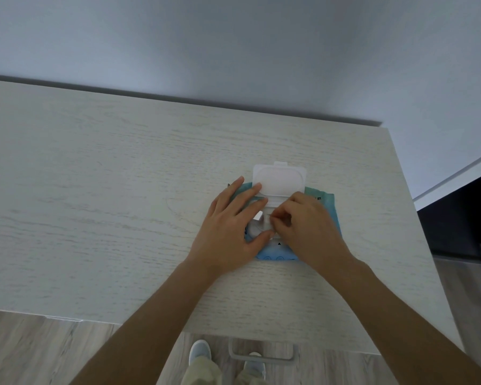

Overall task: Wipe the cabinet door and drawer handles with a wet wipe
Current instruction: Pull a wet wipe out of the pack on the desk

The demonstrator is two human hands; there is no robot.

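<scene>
A teal pack of wet wipes (324, 202) lies flat on the pale wood cabinet top (122, 204), its white flip lid (278, 179) standing open toward the wall. My left hand (231, 226) presses flat on the pack's left side, fingers spread. My right hand (307, 226) is over the opening, thumb and fingertips pinched on the white wipe (267, 218) at the slot. A grey drawer handle (261, 357) sticks out below the cabinet's front edge, between my feet.
The cabinet stands against a pale wall (233, 51). Its right edge runs down the right of the view, with dark furniture (461, 218) beyond it. Grey wood floor (39, 351) and my shoes show below the front edge.
</scene>
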